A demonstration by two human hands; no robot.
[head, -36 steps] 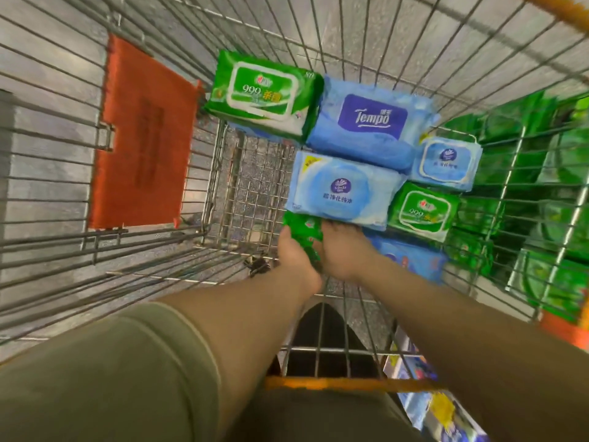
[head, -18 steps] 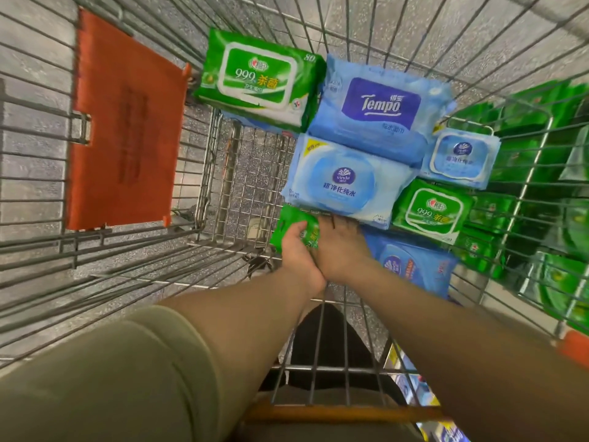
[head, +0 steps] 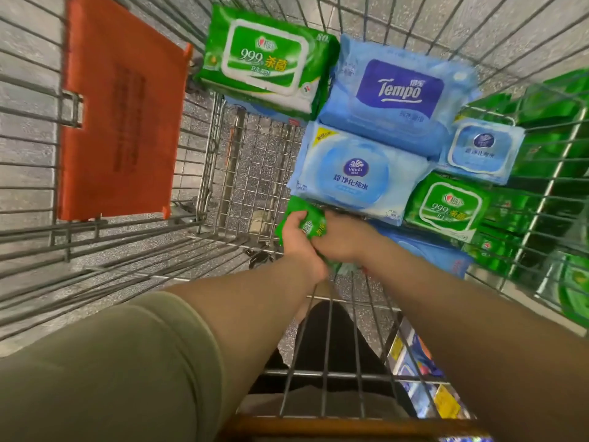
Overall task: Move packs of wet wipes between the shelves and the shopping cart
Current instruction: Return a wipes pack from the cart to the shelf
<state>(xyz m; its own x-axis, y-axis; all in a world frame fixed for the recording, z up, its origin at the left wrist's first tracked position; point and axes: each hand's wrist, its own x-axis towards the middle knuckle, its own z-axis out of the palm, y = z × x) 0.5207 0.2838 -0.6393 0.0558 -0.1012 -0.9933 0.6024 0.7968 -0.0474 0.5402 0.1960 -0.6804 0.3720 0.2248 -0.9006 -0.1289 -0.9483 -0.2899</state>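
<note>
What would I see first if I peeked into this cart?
Bright packs of wipes piled along the cart's far and right side: a big green pack at the back, a blue Tempo pack beside it. In the middle, both hands, left hand and right hand, grip a small green pack. An orange flap hangs on the left.

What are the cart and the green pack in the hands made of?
The cart looks like bare grey metal wire: thin, shiny bars in a grid. The small green pack seems soft, glossy plastic film: it crumples where both hands, left and right, grip it.
</note>
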